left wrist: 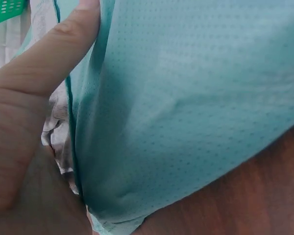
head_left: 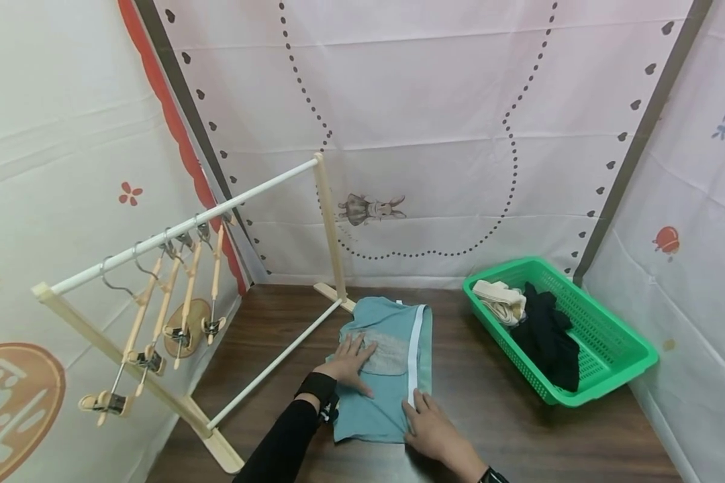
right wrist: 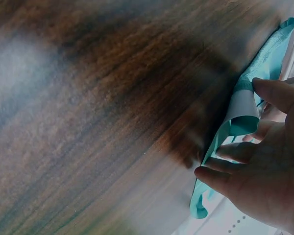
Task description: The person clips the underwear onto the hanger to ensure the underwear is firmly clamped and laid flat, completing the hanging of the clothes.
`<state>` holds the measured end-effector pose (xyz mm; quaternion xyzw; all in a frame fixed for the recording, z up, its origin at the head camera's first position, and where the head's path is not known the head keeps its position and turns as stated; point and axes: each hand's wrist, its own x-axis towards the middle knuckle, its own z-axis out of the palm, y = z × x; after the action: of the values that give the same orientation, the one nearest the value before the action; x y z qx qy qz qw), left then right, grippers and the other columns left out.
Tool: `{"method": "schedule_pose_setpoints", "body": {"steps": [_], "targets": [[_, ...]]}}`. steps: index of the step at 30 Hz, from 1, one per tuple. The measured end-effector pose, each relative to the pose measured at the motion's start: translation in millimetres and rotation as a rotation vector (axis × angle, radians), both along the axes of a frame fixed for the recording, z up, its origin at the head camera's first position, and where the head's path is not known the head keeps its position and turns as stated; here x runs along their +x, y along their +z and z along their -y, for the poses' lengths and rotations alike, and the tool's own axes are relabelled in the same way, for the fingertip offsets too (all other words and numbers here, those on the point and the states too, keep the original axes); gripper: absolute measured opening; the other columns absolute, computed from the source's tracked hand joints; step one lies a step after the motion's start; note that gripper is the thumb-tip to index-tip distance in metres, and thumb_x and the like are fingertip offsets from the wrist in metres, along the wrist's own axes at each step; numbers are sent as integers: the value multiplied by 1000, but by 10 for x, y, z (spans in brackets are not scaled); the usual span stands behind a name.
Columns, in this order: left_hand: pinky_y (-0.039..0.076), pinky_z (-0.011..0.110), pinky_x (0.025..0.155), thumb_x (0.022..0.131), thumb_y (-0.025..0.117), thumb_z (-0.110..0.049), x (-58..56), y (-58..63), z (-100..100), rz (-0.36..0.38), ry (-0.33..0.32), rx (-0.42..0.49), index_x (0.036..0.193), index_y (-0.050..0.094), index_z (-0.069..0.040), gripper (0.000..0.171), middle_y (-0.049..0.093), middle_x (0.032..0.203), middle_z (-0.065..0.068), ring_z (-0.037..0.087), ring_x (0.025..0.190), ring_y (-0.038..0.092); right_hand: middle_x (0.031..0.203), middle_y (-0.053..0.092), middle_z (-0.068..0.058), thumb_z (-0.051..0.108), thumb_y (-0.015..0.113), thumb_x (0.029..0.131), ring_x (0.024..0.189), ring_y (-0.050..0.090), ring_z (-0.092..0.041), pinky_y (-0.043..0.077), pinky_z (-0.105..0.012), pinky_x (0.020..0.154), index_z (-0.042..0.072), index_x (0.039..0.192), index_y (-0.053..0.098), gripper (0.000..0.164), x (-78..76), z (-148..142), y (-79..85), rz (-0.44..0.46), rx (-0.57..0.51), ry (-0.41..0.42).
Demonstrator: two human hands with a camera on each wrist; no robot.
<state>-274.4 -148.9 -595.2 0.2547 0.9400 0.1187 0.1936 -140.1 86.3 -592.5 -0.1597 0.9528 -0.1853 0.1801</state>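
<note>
A folded light-teal garment (head_left: 371,419) with a white stripe (head_left: 415,349) and a grey patch (head_left: 389,355) lies on the brown table. My left hand (head_left: 346,367) rests on its left half, fingers spread beside the patch. In the left wrist view, the thumb (left wrist: 63,41) lies along the dotted teal fabric (left wrist: 186,112). At the garment's lower right edge, my right hand (head_left: 431,424) touches the cloth near the stripe's end. The right wrist view shows its fingers (right wrist: 213,178) extended against the raised, curled edge of the garment (right wrist: 237,105).
To the left stands a wooden rack with a white rail (head_left: 266,191), from which several wooden clip hangers (head_left: 141,312) hang. A green basket (head_left: 643,352) on the right holds black cloth (head_left: 546,339) and cream cloth (head_left: 500,300). Printed fabric walls (head_left: 429,181) surround the table (head_left: 459,362).
</note>
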Motion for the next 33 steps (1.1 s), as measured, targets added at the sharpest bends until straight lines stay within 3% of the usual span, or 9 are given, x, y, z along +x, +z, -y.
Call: {"method": "schedule_pose_setpoints", "body": {"steps": [3, 8, 12, 17, 22, 25, 28, 31, 33], "targets": [[12, 65, 121, 78, 86, -52, 60, 2, 39, -34, -4, 87, 163, 23, -14, 112, 5, 168, 23, 50, 152, -3, 158, 34, -29, 28, 71, 94, 145, 31, -48, 31, -60, 116, 2, 146, 52, 61, -3, -2, -5, 7, -6, -3], [20, 72, 115, 88, 81, -38, 222, -11, 193, -74, 56, 286, 160, 27, -7, 95, 9, 166, 27, 55, 150, 5, 158, 33, -29, 27, 70, 95, 146, 30, -48, 31, -60, 116, 2, 146, 52, 60, -14, 11, -27, 3, -8, -12], [29, 67, 114, 97, 70, -19, 427, 31, 366, -105, 165, 400, 158, 31, -3, 74, 18, 163, 28, 51, 149, 17, 157, 34, -30, 26, 71, 94, 145, 30, -49, 31, -60, 116, 1, 145, 52, 60, 2, 18, -20, -6, -4, -11], [37, 61, 112, 100, 62, -8, 805, 196, 703, -231, 360, 483, 153, 39, 0, 58, 36, 156, 26, 44, 143, 37, 157, 34, -30, 27, 71, 94, 146, 30, -49, 30, -59, 117, 0, 145, 52, 60, 3, 28, -17, 7, -7, -15], [49, 51, 103, 99, 61, 1, 1258, 474, 1132, -397, 551, 621, 142, 51, 2, 44, 56, 139, 25, 41, 125, 57, 157, 34, -30, 27, 70, 94, 145, 30, -49, 29, -59, 118, 0, 144, 53, 60, -16, 47, 2, 23, 1, -23], [56, 27, 92, 97, 61, 6, 1540, 654, 1375, -522, 690, 754, 133, 60, 1, 35, 66, 124, 19, 21, 111, 67, 156, 36, -30, 27, 71, 93, 144, 32, -48, 30, -59, 117, 0, 143, 55, 58, -33, 60, 10, 25, 9, -26], [50, 8, 84, 98, 59, 7, 1779, 831, 1559, -658, 859, 919, 121, 68, 1, 25, 74, 110, 6, 1, 99, 67, 154, 38, -31, 26, 71, 93, 143, 34, -49, 31, -59, 116, -1, 141, 57, 57, -46, 71, 25, 24, 5, -26], [49, 6, 78, 96, 57, 11, 1907, 988, 1680, -857, 994, 1043, 108, 71, 7, 18, 73, 97, -10, -5, 87, 65, 152, 40, -33, 24, 70, 93, 141, 36, -50, 32, -60, 116, -3, 138, 59, 53, -55, 77, 41, 16, 4, -18], [48, 8, 80, 94, 57, 13, 1928, 1066, 1762, -1006, 1048, 1046, 107, 69, 11, 19, 68, 98, -16, -1, 89, 63, 150, 42, -34, 22, 69, 92, 140, 38, -51, 32, -60, 115, -4, 135, 60, 51, -60, 81, 54, 2, 5, -12]]}}
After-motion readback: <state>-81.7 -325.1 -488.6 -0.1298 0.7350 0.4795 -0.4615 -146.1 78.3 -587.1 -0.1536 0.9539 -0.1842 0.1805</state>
